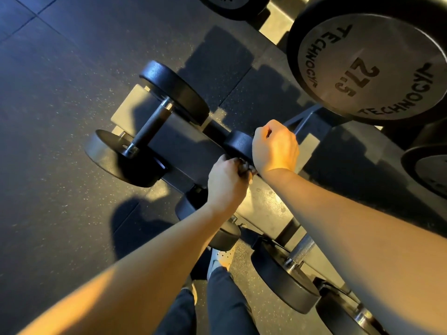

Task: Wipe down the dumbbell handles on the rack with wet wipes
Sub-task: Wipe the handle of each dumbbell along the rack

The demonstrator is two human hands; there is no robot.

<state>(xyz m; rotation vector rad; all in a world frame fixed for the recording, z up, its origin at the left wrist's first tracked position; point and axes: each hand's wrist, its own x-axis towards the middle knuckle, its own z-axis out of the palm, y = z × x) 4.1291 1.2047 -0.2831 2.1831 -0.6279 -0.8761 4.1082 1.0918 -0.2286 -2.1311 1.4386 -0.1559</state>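
Left hand is clenched round a bunched wipe on the hidden handle of a small dumbbell, low on the rack, so the grip gets rubbed all round. Right hand is fisted against that dumbbell's far head, seemingly to steady it; what it holds cannot be told.

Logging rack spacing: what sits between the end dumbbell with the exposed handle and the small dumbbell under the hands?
Only a bare stretch of the rack's shelf, seen in the head view.
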